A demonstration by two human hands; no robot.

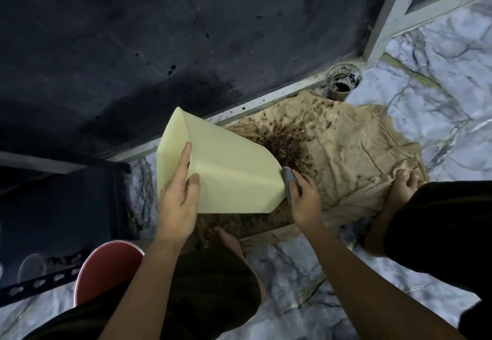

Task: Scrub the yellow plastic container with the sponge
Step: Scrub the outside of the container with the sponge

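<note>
Low at the left edge sits a red bucket [106,267] on the marble floor [439,116]. Just right of it, the left hand [177,201] grips the yellow container [229,169] near its base, fingers and thumb clamped over one corner, holding it tilted above a stained beige cloth [346,153]. At the container's right-hand rim, the right hand [303,198] pinches a grey sponge [288,179] against the edge. Farther right, a bare foot [404,187] rests on the cloth.
</note>
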